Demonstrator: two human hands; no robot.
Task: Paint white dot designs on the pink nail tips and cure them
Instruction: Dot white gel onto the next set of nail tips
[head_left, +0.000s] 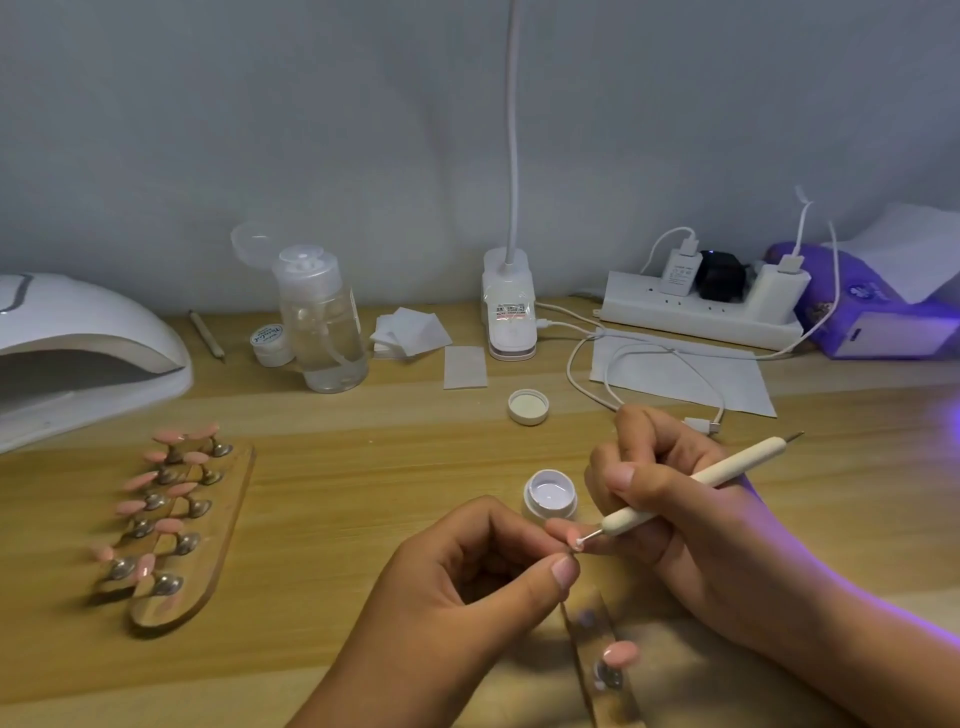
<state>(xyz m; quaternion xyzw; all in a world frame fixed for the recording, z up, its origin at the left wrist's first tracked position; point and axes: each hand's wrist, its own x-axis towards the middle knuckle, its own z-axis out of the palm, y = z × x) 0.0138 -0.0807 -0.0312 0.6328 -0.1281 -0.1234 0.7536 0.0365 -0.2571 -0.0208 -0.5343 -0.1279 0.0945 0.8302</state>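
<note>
A single wide-angle camera worn on the person's head looks forward and down across the wooden tabletop (363, 467) toward the grey wall behind its far edge. Both hands enter from the near edge, low in the frame and close to the lens: the left hand (457, 582) at centre, the right hand (691, 519) beside it. The wide lens bends the tabletop's far edge. No second view is given.

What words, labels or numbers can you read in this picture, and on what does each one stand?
None can be read for certain.
Small jar lid: cursive script, blurred.
Lamp base: red and white sticker, too small.
White charger: tiny print, unreadable.
Purple pack: round logo, blurred.
</note>
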